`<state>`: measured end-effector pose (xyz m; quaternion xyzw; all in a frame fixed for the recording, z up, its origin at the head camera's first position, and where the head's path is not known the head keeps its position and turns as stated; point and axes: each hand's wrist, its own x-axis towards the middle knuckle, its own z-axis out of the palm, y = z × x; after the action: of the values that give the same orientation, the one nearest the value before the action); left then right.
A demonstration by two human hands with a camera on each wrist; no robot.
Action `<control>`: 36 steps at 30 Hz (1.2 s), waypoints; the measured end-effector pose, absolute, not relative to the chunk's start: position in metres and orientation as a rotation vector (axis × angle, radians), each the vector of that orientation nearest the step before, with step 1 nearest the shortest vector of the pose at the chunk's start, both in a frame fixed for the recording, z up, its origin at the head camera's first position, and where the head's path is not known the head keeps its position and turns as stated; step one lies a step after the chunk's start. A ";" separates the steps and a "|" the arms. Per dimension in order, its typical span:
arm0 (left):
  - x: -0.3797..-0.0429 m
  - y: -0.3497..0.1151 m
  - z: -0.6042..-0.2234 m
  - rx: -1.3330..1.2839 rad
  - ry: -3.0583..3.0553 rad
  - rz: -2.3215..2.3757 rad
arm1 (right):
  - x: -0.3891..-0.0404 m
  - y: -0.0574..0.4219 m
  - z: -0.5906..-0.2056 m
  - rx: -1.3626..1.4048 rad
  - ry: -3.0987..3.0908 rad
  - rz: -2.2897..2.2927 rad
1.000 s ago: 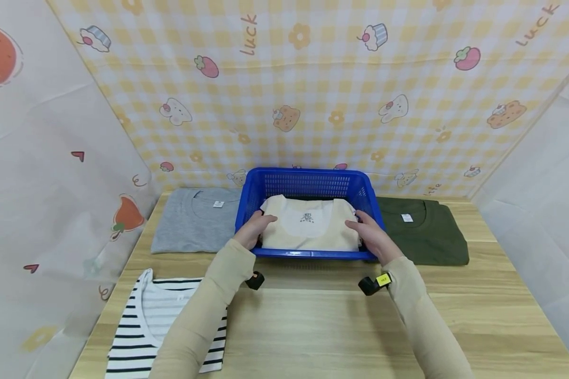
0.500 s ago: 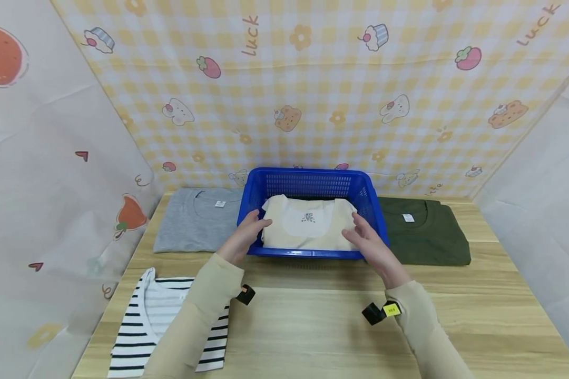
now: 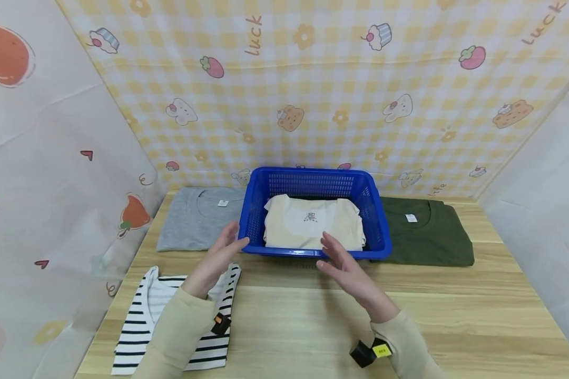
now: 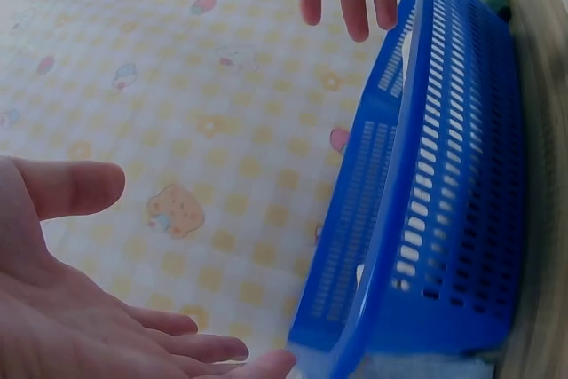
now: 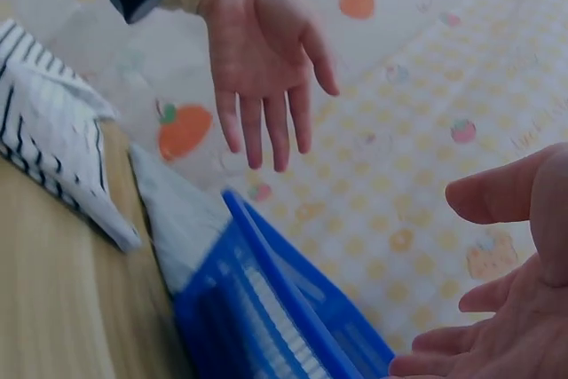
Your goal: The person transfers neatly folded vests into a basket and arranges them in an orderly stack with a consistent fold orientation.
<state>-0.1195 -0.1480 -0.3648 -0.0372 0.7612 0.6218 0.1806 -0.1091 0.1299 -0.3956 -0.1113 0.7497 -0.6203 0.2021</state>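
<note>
A cream folded T-shirt (image 3: 282, 226) with a white neckline and dark print lies in the blue basket (image 3: 384, 231) against the back wall. Over the basket's front left corner my left hand (image 3: 218, 260) hovers with its fingers extended and nothing in its grasp. My right hand (image 3: 357, 279), also holding nothing, is in front of the basket's front rim, thumb apart from the fingers. Both palms face each other; in the right wrist view the left hand (image 5: 266, 59) shows straight fingers. Beneath my left forearm is a black-and-white striped top (image 3: 133, 326), partly covered by the sleeve.
A folded grey T-shirt (image 3: 185, 221) lies left of the basket and a dark green one (image 3: 431, 237) right of it, all on a wooden tabletop (image 3: 289, 326). A yellow checked cloth (image 3: 332, 79) hangs behind, with white sheeting (image 3: 42, 210) along the left side.
Both hands have let go of the cream T-shirt and drawn back toward me, out of the basket. The T-shirt stays in the basket.
</note>
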 end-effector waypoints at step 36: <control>-0.063 -0.287 -0.445 -0.697 2.164 1.668 | -0.057 0.016 -0.491 -0.002 1.532 -1.861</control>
<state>-0.0633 -0.2867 -0.4447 -0.2439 0.7575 0.5840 0.1603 -0.0573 0.0164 -0.4905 -0.0007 0.5936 -0.7209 0.3576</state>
